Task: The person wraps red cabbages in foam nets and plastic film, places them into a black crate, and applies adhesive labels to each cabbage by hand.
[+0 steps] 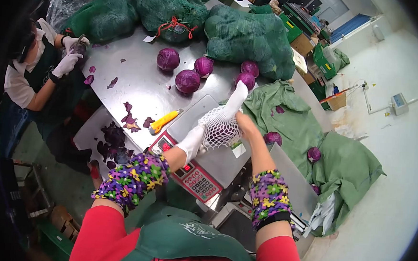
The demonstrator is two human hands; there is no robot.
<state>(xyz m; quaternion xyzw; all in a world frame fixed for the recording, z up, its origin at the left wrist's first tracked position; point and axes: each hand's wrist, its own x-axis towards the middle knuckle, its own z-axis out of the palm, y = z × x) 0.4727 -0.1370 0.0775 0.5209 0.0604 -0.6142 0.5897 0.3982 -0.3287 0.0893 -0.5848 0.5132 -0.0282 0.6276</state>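
A purple cabbage [220, 130] is wrapped in a white foam net [236, 102], whose narrow loose end stretches up and away. My left hand [192, 142], in a white glove, grips the near left side of the netted cabbage. On the other side, my right hand [247, 125] is bare and closed against the net, its fingertips hidden behind it. Both hands are above a weighing scale [201, 180] with a red keypad panel and lit red digits. A yellow box cutter [165, 122] lies left of the scale's plate.
Several loose purple cabbages [187, 81] sit on the metal table [131, 73]. Full green mesh sacks [250, 39] line its back. Green sacking [291, 111] with cabbages covers the right. Peeled leaves [129, 118] lie at left, where a co-worker's gloved hands [67, 64] hold a dark cabbage.
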